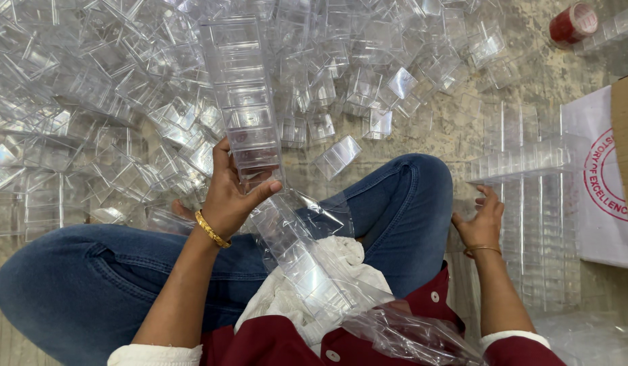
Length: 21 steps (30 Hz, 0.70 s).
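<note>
Clear plastic boxes (90,88), small and square, lie heaped loose over the floor across the left and middle of the view. Below them a knee in blue jeans (76,278) fills the lower left. Just right of it the left hand (229,193), with a gold bangle (212,229) at the wrist, is closed around the lower end of a tall stack of boxes (242,95); the thumb presses its front and the fingers wrap behind. That stack rises tilted from the hand, over the heap. Under the hand a clear plastic bag (314,264) with more nested boxes in it slants down across the lap, over a white cloth (287,298). Right of the other knee, the right hand (480,220) hangs with fingers loosely curled and holds nothing; its fingertips are just beside long rows of stacked boxes (531,203) laid flat on the floor. Further right sits a white carton (598,183) with a red round stamp, and a red roll of tape (573,22) lies in the top right corner.
</note>
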Tool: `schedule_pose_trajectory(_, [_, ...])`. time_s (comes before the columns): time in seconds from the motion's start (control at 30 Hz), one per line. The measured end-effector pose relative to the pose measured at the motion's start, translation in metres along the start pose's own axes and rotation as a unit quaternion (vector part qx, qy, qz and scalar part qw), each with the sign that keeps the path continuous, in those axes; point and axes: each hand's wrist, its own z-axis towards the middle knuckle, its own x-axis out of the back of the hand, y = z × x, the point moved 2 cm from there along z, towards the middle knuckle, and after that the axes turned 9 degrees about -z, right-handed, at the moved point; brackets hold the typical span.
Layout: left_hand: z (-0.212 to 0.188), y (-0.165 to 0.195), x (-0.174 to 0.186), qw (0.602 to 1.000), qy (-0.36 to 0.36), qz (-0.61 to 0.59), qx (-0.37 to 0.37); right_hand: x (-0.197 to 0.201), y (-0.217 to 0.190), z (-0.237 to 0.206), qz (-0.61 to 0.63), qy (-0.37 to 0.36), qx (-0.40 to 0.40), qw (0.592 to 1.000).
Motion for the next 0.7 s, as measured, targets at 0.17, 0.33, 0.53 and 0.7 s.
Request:
schedule_pose_trajectory(0.17, [0.0,0.001,-0.002,0.999,-0.007,-0.031,-0.011,0.004,-0.006,-0.001,-0.002,-0.051,-0.049,0.997])
schedule_pose_trajectory(0.33, [0.001,0.001,-0.002,0.999,-0.009,-0.031,-0.017,0.01,-0.012,0.005,-0.008,-0.088,-0.075,0.993])
schedule_pose_trajectory(0.53, [0.001,-0.001,-0.003,0.999,-0.007,-0.038,-0.027,0.005,-0.009,-0.002,-0.037,-0.054,-0.037,0.997])
schedule_pose_trajectory(0.7, [0.002,-0.002,-0.004,0.999,-0.009,-0.024,-0.023,0.007,-0.009,0.0,-0.129,-0.07,-0.021,0.989])
